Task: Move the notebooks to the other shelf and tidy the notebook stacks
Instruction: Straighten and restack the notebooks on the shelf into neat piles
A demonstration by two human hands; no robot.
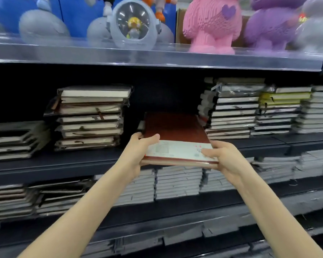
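The left hand [138, 153] and right hand [226, 159] each grip a near corner of a small pile of red-brown notebooks [175, 131], seemingly half onto the shelf [63, 161] beneath it, while the crooked stack [91, 116] left of the pile and the leaning stack [231, 108] right of it likely await tidying.

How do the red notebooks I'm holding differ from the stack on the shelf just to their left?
The red notebooks are gripped by the left hand and right hand; the left stack rests on the shelf. They form a thin, flush bundle; the stack is tall and skewed. Their top cover is red-brown with a white band; the stack's covers are dark. Both lie flat.
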